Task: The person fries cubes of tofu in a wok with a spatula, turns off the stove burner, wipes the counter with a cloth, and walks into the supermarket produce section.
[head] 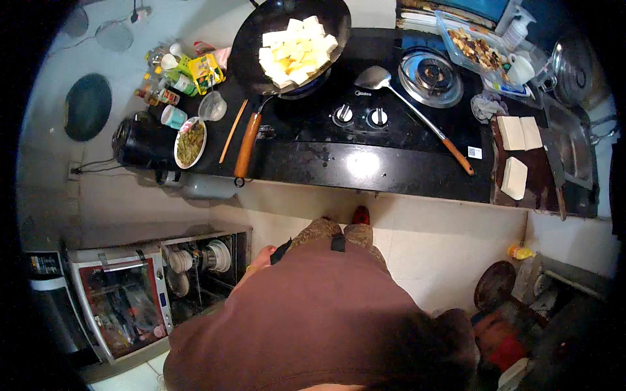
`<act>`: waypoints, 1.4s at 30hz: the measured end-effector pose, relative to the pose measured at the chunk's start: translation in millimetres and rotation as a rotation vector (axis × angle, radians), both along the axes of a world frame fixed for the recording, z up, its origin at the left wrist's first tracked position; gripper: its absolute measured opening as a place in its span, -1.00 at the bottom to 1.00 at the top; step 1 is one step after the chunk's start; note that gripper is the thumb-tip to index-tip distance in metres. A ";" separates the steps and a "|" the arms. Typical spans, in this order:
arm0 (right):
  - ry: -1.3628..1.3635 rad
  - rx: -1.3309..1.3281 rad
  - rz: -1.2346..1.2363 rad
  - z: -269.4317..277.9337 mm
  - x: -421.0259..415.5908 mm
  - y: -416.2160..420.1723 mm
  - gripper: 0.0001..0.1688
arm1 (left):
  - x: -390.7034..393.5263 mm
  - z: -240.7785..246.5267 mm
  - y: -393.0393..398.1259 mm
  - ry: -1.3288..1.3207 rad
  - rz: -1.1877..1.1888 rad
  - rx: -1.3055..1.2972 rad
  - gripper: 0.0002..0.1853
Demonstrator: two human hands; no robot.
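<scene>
My left hand hangs low beside my left thigh, against a black strip of cloth or some dark item. Whether it grips that item is unclear. My right hand is out of view. Before me, a black wok sits on the left burner, heaped with pale tofu pieces. Its wooden handle reaches over the counter's front edge. A metal wok spatula lies slantwise across the gas hob. At the right, blocks of tofu rest on a dark cutting board, with a knife along its right side.
An oval dish of chopped greens, a chopstick-like wooden stick and several bottles stand left of the wok. Beyond the bare right burner is a plastic tray of dried food. A sink lies far right.
</scene>
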State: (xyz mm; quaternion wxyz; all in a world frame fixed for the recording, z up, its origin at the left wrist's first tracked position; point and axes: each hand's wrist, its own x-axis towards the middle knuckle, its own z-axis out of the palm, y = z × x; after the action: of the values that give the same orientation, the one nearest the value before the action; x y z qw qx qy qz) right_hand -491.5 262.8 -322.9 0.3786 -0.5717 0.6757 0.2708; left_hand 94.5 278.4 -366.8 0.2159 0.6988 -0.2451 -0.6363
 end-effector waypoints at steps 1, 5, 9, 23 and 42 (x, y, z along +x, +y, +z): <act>-0.007 -0.061 -0.022 5.6 3.2 -8.2 -0.84 | 8.3 -6.1 2.7 -0.033 -0.120 -0.074 -0.91; -0.049 -0.258 -0.097 22.7 7.8 -42.8 -0.84 | 51.2 -15.0 -16.1 -0.153 -0.443 -0.285 -0.88; 0.015 -0.425 -0.129 26.3 -2.2 -77.5 -0.84 | -25.4 44.2 -90.9 -0.252 -0.310 0.029 -0.83; 0.067 -0.885 -0.194 69.4 1.1 -144.1 -0.82 | -5.6 38.4 -68.4 -0.273 -0.366 -0.060 -0.80; 0.726 -2.237 -0.191 261.3 28.9 -427.1 -0.77 | 10.0 -8.8 7.4 -0.324 -0.208 -0.161 -0.73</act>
State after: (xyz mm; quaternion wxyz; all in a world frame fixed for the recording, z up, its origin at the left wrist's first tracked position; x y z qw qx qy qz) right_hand -462.7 -164.3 -61.6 -0.5287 -0.4222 0.6454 -0.3547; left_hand 104.5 285.8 -375.6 0.1619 0.7434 -0.3976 -0.5129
